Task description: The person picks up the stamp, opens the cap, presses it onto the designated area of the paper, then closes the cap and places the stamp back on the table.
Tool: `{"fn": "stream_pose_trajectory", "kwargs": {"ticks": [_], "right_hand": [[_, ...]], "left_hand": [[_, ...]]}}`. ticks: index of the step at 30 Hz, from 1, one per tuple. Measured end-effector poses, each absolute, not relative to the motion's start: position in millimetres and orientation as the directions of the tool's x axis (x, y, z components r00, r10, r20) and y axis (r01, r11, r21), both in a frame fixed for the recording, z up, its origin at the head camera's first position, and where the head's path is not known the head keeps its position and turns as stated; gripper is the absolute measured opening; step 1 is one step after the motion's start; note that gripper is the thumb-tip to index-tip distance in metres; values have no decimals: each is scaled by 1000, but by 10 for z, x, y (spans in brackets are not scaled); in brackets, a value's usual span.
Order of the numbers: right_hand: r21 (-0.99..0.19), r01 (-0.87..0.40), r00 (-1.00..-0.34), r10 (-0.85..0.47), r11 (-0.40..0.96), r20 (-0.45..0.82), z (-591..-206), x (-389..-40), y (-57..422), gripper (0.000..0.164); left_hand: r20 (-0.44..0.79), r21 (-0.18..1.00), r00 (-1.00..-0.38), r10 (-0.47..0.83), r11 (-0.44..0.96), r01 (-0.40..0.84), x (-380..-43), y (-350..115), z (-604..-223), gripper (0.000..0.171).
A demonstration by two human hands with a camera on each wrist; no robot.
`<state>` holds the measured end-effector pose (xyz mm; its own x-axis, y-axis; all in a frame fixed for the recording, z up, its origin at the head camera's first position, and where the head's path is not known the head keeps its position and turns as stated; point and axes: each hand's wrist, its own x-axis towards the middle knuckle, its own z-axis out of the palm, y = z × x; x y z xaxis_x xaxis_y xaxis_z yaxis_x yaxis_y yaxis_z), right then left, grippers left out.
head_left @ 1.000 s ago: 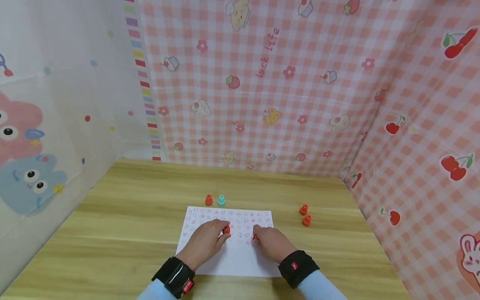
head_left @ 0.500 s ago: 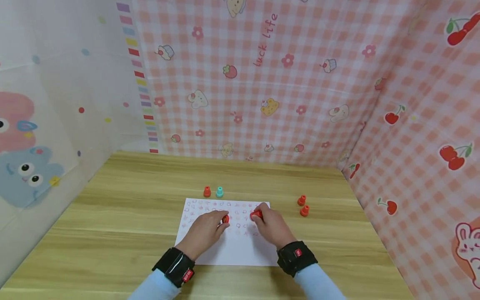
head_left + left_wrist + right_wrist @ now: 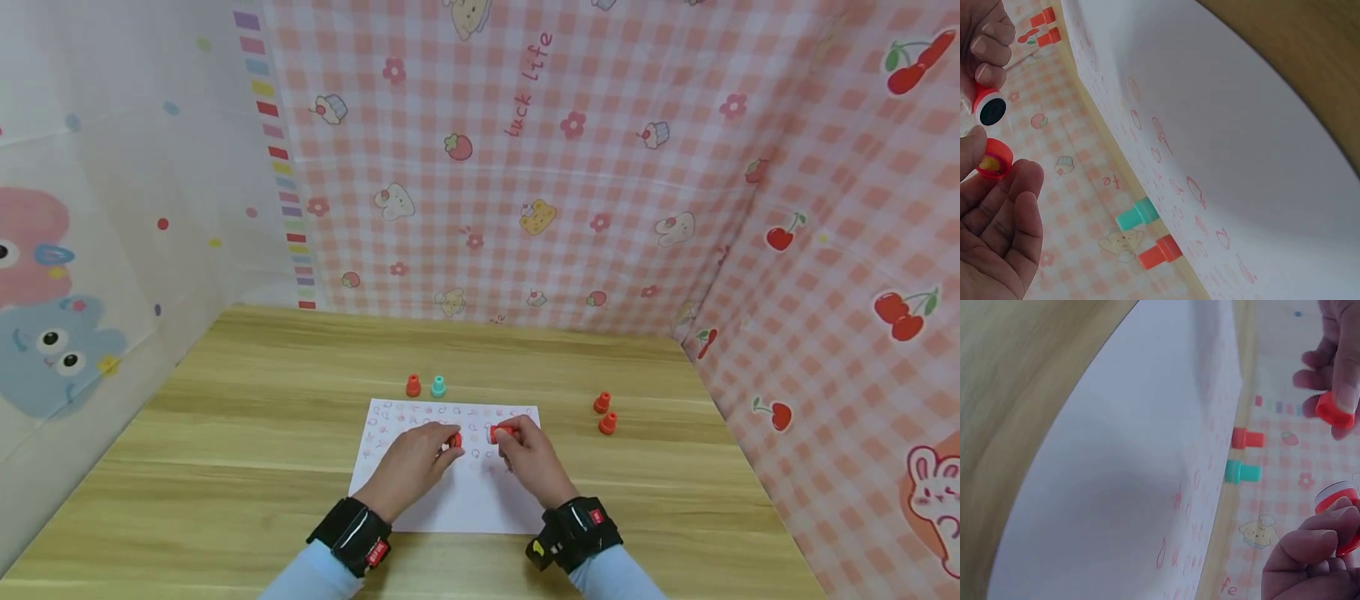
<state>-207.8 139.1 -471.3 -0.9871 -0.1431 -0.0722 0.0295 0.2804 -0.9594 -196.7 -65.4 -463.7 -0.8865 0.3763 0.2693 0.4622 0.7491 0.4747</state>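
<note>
Over the sheet of paper, my left hand pinches a red stamp cap between thumb and fingers. Its hollow end faces the other hand, and something yellow shows inside. My right hand holds a red toy stamp by its body. In the left wrist view, the stamp's dark round face with a white rim points toward the cap. A small gap separates stamp and cap. Rows of small red and pink prints cover the far part of the paper; its near part is blank.
Behind the paper stand a red stamp and a turquoise stamp. Two more red stamps, one behind the other, stand to the right on the wooden table. Patterned cloth walls enclose the table.
My right hand has risen off the paper and turned the stamp so its face points left toward the cap. My left hand has stayed nearly still. The head view has tilted slightly.
</note>
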Motion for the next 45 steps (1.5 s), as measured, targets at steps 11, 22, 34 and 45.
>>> {"fn": "stream_pose_trajectory", "kwargs": {"ticks": [11, 22, 34, 45], "right_hand": [[-986, 132, -961, -233, 101, -152, -4670, -2025, 1293, 20], [-984, 180, -935, -308, 15, -176, -4580, -1969, 1234, 23], [-975, 224, -916, -341, -4, -209, -4558, -1960, 1244, 23], [-950, 286, -894, -390, -122, -219, -4512, -1980, 1202, 13]], "left_hand": [[267, 534, -899, 348, 723, 439, -1952, -611, -4597, 36], [297, 590, -881, 368, 655, 473, -1944, -600, -4616, 38], [332, 594, -850, 408, 610, 525, -1938, -596, -4631, 36], [428, 564, -810, 400, 583, 585, -1942, -583, -4622, 29]]}}
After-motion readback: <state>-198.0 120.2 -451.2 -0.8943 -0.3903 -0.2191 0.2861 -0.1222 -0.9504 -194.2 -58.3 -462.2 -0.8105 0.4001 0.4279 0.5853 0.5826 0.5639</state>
